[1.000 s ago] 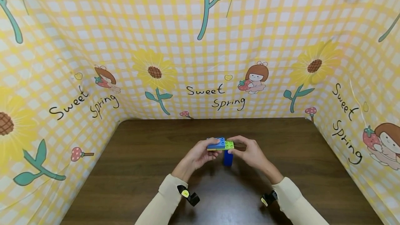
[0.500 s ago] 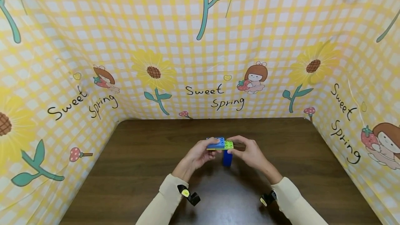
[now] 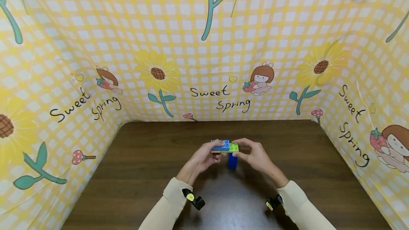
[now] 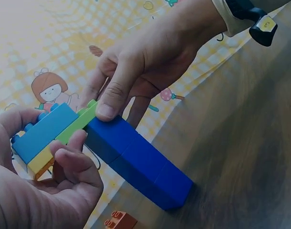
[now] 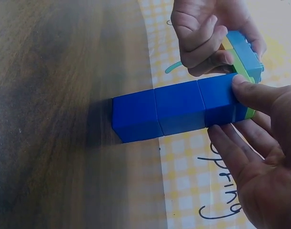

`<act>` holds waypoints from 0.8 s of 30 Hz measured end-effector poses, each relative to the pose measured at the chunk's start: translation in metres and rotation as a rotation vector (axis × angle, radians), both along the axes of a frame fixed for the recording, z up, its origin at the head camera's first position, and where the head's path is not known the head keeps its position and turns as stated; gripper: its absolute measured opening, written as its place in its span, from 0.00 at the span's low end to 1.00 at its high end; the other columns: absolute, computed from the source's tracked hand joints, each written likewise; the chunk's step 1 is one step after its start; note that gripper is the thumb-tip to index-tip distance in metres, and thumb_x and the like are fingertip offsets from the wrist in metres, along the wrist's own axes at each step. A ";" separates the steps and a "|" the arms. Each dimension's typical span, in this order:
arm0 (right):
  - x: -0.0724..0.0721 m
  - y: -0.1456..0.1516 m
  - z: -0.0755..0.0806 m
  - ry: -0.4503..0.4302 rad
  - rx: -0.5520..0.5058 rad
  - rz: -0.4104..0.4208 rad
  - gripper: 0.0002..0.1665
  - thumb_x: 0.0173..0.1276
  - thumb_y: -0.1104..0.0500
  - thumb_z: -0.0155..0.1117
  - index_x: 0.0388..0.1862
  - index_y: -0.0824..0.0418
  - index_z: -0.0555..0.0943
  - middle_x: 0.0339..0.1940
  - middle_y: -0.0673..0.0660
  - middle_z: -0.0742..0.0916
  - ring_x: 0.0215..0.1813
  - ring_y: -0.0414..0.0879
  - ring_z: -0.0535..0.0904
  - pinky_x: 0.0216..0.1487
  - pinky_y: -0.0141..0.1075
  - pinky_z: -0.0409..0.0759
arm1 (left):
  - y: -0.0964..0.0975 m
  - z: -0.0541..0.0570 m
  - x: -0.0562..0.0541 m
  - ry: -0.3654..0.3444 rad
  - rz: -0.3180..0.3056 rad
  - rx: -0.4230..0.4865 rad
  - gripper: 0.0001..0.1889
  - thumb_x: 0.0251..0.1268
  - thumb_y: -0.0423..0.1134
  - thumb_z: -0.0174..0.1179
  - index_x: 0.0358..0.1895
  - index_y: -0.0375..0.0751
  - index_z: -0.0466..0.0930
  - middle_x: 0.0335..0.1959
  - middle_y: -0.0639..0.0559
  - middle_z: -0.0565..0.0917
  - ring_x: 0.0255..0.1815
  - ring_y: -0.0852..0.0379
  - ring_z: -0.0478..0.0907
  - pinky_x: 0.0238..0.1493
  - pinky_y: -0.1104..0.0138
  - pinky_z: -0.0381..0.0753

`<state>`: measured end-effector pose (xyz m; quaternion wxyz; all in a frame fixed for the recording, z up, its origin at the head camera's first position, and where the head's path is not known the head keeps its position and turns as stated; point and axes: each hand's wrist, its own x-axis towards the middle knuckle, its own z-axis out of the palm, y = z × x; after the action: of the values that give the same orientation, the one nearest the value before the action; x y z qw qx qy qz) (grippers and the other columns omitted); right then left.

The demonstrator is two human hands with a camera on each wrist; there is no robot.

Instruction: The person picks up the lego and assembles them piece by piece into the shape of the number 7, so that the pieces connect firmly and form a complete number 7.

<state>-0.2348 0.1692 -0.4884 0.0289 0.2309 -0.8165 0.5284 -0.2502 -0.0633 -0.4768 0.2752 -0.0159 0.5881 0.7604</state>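
A column of dark blue bricks [image 5: 178, 109] stands upright on the table, with a flat green brick [image 3: 234, 147] across its top. Joined to the green brick's left part is a light blue brick [image 4: 47, 132], and a yellow-orange brick [image 4: 42, 161] sits beneath that overhang. My left hand [image 3: 204, 157] grips the overhanging bricks, thumb on top of the light blue one and fingers curled underneath. From the other side, my right hand [image 3: 256, 154] pinches the upper end of the column between thumb and fingers, its thumb right at the green brick's edge.
An orange brick [image 4: 120, 221] lies on the brown wooden table [image 3: 153, 173], near the column's foot in the left wrist view. Yellow checked cloth [image 3: 204, 56] hangs around the table's back and sides.
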 end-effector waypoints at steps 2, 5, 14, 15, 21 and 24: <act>0.000 0.000 0.000 0.001 0.001 0.002 0.21 0.70 0.64 0.76 0.61 0.61 0.85 0.58 0.62 0.90 0.59 0.63 0.88 0.59 0.56 0.87 | -0.001 0.000 0.000 -0.001 -0.009 -0.001 0.29 0.73 0.48 0.62 0.66 0.29 0.74 0.30 0.51 0.86 0.25 0.62 0.74 0.31 0.72 0.76; 0.000 0.000 -0.001 0.008 0.007 0.001 0.21 0.70 0.63 0.76 0.61 0.60 0.85 0.58 0.62 0.90 0.59 0.62 0.88 0.59 0.58 0.87 | -0.002 0.000 0.001 -0.011 -0.020 -0.003 0.30 0.73 0.49 0.62 0.67 0.30 0.73 0.32 0.51 0.87 0.28 0.61 0.76 0.34 0.72 0.78; 0.000 0.002 -0.002 0.043 0.002 -0.019 0.21 0.68 0.67 0.76 0.60 0.63 0.85 0.56 0.63 0.91 0.58 0.59 0.89 0.58 0.53 0.88 | -0.004 -0.004 0.000 0.035 -0.038 -0.069 0.34 0.75 0.63 0.60 0.64 0.34 0.78 0.35 0.51 0.87 0.30 0.59 0.78 0.35 0.70 0.80; -0.001 0.002 -0.003 0.052 0.005 -0.023 0.22 0.68 0.67 0.76 0.60 0.63 0.85 0.56 0.64 0.91 0.58 0.59 0.89 0.58 0.54 0.87 | -0.005 -0.004 0.000 0.039 -0.029 -0.078 0.35 0.75 0.65 0.59 0.63 0.34 0.79 0.36 0.50 0.86 0.31 0.59 0.78 0.35 0.70 0.80; -0.003 0.009 -0.006 0.079 0.029 -0.065 0.23 0.67 0.67 0.77 0.60 0.63 0.86 0.54 0.63 0.91 0.57 0.58 0.89 0.58 0.53 0.88 | -0.011 -0.009 -0.004 0.064 0.026 -0.077 0.33 0.79 0.69 0.49 0.53 0.39 0.76 0.40 0.47 0.84 0.33 0.57 0.78 0.36 0.69 0.80; -0.003 0.014 -0.006 0.090 0.037 -0.080 0.23 0.68 0.67 0.77 0.61 0.62 0.85 0.54 0.63 0.91 0.56 0.58 0.89 0.57 0.50 0.88 | -0.016 -0.010 -0.007 0.080 0.051 -0.070 0.27 0.83 0.64 0.48 0.48 0.40 0.76 0.39 0.50 0.84 0.33 0.58 0.78 0.37 0.68 0.79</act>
<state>-0.2377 0.1836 -0.4940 0.0825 0.2223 -0.8326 0.5005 -0.2568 -0.0794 -0.4868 0.2313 -0.0098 0.6242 0.7461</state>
